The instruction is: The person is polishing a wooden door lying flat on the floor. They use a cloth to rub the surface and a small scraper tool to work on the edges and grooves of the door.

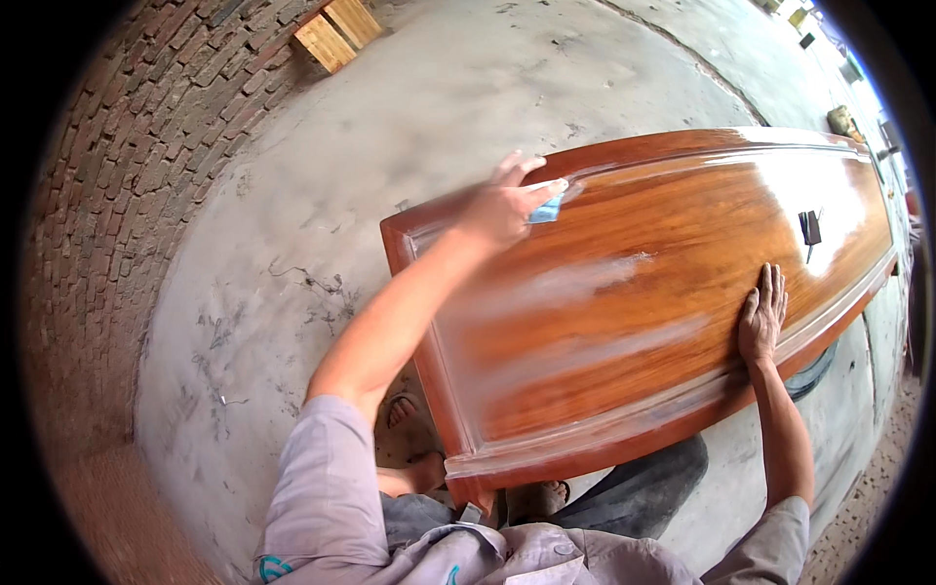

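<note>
A long, glossy reddish-brown wooden panel (pixel 624 263) with a raised moulded border lies in front of me. Whitish dust streaks cover its left part and the groove along its edges. At the far left border, my left hand (pixel 502 210) presses a small blue piece of sandpaper (pixel 546 210) against the wood, fingers partly spread over it. My right hand (pixel 763 317) lies flat on the near right part of the panel, fingers stretched out and holding nothing. Just beyond it, a small dark object (pixel 810 228) rests on the shiny surface; its kind is unclear.
A brick wall (pixel 107 195) runs along the left, with a light wooden stool or crate (pixel 338 34) at its far end. Grey concrete floor (pixel 439 88) surrounds the panel. My legs and sandalled feet are under its near edge. A bundle (pixel 842 122) sits past the far right corner.
</note>
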`<state>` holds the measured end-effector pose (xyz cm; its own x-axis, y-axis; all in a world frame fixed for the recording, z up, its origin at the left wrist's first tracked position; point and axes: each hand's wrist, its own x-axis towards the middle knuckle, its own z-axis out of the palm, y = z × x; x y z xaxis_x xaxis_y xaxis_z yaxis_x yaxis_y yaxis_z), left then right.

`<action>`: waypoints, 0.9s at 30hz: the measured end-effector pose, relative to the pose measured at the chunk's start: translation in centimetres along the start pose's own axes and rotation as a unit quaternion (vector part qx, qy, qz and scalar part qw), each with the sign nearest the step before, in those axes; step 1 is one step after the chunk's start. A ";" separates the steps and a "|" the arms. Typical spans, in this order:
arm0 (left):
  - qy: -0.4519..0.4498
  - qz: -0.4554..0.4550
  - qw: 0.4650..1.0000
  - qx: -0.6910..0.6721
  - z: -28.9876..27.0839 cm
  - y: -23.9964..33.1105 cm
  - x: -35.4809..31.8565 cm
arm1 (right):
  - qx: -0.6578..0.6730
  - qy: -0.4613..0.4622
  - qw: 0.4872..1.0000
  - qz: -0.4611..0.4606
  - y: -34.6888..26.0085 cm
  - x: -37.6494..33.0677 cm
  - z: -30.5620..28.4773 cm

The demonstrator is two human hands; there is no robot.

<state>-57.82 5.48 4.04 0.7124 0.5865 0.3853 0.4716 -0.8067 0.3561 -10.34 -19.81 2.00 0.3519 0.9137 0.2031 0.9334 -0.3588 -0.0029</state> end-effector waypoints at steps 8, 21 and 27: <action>0.035 -0.004 0.999 0.031 2.8 0.8 2.7 | 0.003 0.005 1.000 0.019 -0.5 -0.1 -0.5; -0.007 0.013 0.999 -0.050 5.7 2.7 9.5 | 0.013 -0.006 1.000 0.025 -0.6 -0.7 -1.4; 0.020 0.013 1.000 -0.009 5.7 2.4 7.9 | 0.010 -0.004 1.000 0.022 -2.0 0.1 -1.4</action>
<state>-48.11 7.76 3.14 0.7030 0.5676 0.4285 0.4432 -0.8209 0.3602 -12.29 -19.29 3.36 0.3934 0.8984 0.1954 0.9181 -0.3952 -0.0315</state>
